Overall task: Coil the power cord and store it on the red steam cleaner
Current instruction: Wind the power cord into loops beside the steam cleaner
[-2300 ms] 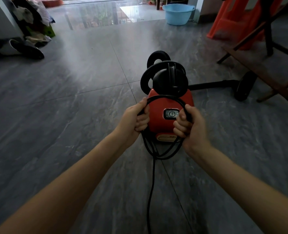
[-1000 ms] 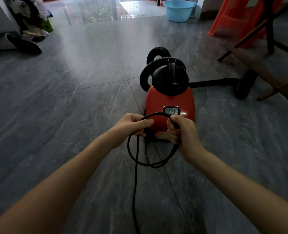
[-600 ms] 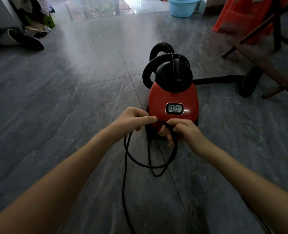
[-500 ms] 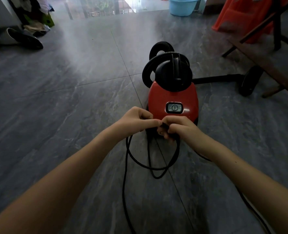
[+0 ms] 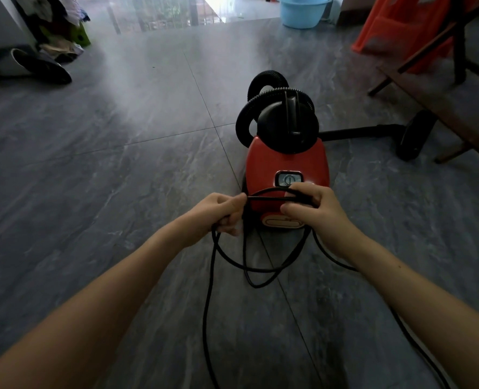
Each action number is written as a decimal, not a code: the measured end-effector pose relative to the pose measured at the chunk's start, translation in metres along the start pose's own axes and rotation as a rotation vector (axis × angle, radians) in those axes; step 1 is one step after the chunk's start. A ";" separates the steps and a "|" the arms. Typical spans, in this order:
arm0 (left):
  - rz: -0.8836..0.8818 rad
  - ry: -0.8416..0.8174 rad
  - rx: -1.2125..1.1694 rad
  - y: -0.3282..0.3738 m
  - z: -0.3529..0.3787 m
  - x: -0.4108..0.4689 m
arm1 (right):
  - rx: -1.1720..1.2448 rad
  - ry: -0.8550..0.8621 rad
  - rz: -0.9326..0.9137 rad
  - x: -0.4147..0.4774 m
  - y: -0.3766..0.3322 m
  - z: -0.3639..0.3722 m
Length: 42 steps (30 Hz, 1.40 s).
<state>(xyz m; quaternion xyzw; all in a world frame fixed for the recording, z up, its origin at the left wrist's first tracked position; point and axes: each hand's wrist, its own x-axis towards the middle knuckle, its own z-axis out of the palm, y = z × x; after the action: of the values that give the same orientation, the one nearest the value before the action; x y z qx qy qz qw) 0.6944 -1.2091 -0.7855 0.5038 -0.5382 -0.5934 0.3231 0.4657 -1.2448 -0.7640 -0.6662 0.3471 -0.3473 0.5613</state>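
The red steam cleaner (image 5: 286,158) stands on the grey tiled floor, with a black top and a ribbed black hose (image 5: 249,110) looped behind it. Both hands hold the black power cord (image 5: 260,265) just in front of its near face. My left hand (image 5: 221,213) is closed on the cord at the left. My right hand (image 5: 314,209) grips the bunched loops at the right. A short stretch of cord runs taut between the two hands. Loops hang below them to the floor, and strands trail toward me on both sides.
A black wand with a round floor head (image 5: 412,136) lies right of the cleaner. Wooden furniture legs (image 5: 434,88) and an orange object (image 5: 395,29) stand at the right. A blue basin (image 5: 303,9) is at the back, shoes and clothes (image 5: 33,63) at the far left.
The hands came together in front of the cleaner, then drew apart. A stretch of cord is now pulled straight between them, and a strand trails past my right arm.
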 end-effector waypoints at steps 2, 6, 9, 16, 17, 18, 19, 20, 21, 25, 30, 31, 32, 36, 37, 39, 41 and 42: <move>-0.001 0.047 -0.067 0.005 0.000 -0.001 | 0.008 -0.011 0.020 -0.001 0.002 0.001; 0.008 0.128 -0.100 0.014 0.002 0.002 | 0.028 -0.042 0.042 -0.001 0.003 0.005; 0.036 0.155 -0.083 0.019 0.001 0.004 | -0.007 -0.060 0.054 -0.002 0.003 0.002; 0.045 0.118 -0.008 0.034 0.007 0.006 | -0.234 -0.134 -0.002 0.005 -0.009 -0.009; 0.046 0.106 0.019 0.035 0.009 0.007 | -0.278 -0.154 -0.015 0.007 -0.010 -0.007; 0.047 0.099 0.042 0.036 0.011 0.008 | -0.306 -0.174 -0.019 0.008 -0.010 -0.004; 0.046 0.101 0.057 0.037 0.013 0.008 | -0.314 -0.181 -0.010 0.009 -0.009 -0.001; 0.048 0.108 0.065 0.038 0.015 0.008 | -0.295 -0.176 -0.007 0.010 -0.009 0.001; 0.054 0.120 0.069 0.039 0.016 0.008 | -0.253 -0.156 -0.010 0.009 -0.009 0.003; 0.090 0.116 0.053 0.036 0.016 0.008 | -0.109 -0.027 0.018 0.008 -0.010 0.002; 0.045 0.096 -0.024 0.018 0.013 0.002 | -0.073 0.099 0.006 0.009 -0.013 -0.004; 0.028 0.114 -0.025 0.015 0.013 0.000 | -0.058 0.121 0.009 0.010 -0.012 -0.005; 0.015 0.127 -0.046 0.013 0.015 -0.002 | -0.045 0.138 0.016 0.010 -0.012 -0.005; 0.026 0.192 -0.332 0.021 0.016 0.001 | 0.100 0.174 0.058 0.009 -0.011 0.002; 0.027 0.202 -0.401 0.025 0.013 0.003 | 0.091 0.149 0.069 0.008 -0.010 0.003; 0.026 0.203 -0.427 0.030 0.005 0.007 | 0.061 0.055 0.088 0.007 -0.009 0.003; 0.016 0.222 -0.348 0.029 0.000 0.008 | 0.037 -0.065 0.122 0.007 -0.010 0.000; 0.002 0.240 -0.314 0.028 -0.001 0.007 | 0.024 -0.119 0.134 0.007 -0.011 -0.001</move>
<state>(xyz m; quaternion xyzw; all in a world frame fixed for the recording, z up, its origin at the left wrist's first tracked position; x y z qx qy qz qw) 0.6887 -1.2222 -0.7605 0.5136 -0.3974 -0.6054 0.4601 0.4688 -1.2499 -0.7524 -0.6542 0.3530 -0.2729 0.6108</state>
